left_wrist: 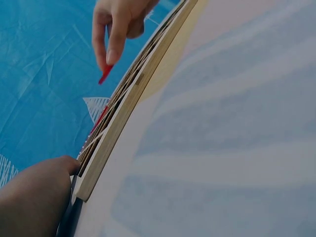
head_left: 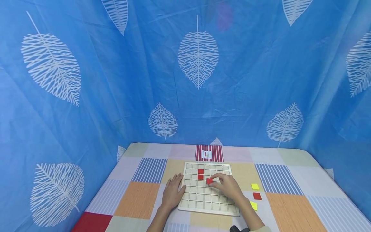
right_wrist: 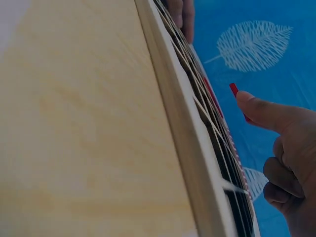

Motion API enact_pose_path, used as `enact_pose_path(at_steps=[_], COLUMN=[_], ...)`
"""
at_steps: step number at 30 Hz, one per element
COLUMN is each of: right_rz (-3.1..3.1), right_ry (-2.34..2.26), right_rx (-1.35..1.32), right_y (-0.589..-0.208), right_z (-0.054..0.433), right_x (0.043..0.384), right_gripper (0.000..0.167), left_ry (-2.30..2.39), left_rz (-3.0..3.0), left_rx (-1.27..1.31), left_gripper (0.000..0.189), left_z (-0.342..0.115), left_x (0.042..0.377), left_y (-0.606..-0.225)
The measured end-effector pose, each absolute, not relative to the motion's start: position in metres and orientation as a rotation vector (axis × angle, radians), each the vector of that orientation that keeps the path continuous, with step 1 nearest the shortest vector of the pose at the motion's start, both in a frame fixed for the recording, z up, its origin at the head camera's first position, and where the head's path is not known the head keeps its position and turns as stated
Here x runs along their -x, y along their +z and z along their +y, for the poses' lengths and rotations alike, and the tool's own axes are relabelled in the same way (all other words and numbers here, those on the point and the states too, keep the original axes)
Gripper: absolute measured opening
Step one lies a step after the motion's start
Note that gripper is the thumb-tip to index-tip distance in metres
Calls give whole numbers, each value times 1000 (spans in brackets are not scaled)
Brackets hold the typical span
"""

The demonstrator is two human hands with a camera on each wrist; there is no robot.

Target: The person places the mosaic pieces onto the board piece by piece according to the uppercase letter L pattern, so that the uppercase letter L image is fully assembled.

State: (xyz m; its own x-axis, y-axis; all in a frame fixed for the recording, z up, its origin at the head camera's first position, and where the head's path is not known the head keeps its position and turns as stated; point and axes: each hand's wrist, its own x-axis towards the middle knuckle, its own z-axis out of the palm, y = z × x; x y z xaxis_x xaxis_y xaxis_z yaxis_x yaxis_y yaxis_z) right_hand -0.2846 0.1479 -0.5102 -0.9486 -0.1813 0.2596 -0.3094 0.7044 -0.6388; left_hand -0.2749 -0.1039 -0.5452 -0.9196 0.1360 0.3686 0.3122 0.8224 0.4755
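A pale wooden grid board (head_left: 200,196) lies on the patterned cloth. Two red square tiles (head_left: 200,174) sit one below the other in its upper cells. My right hand (head_left: 227,185) pinches another red tile (head_left: 209,181) between thumb and fingers; in the right wrist view this tile (right_wrist: 234,89) shows above the board's surface. Along the board's left edge rests my left hand (head_left: 173,191), fingers extended, the thumb touching the rim. From the left wrist, the board's side (left_wrist: 118,133) is seen edge-on, with the right hand (left_wrist: 121,24) above it.
Right of the board lie a yellow tile (head_left: 255,186), a dark red tile (head_left: 257,196) and a second yellow tile (head_left: 253,205), close to the right forearm. A small printed grid picture (head_left: 206,154) is behind the board. A blue leaf-patterned curtain (head_left: 232,96) surrounds the table.
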Motion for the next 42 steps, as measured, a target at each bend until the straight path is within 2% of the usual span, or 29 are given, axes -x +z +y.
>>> enact_pose_path(at_steps=[15,42], right_rz=[-2714,-2739], right_ry=[915,875], right_rx=[-491,-507], right_y=[-520,-523], right_z=[124,113], right_x=[289,292], right_gripper=[24,28], left_ry=[-772,-779], left_rz=[-2685,-2680], left_rx=[338,336], left_gripper=[46,47], left_z=[-105,-103], left_x=[275,275], left_y=[-546,-546])
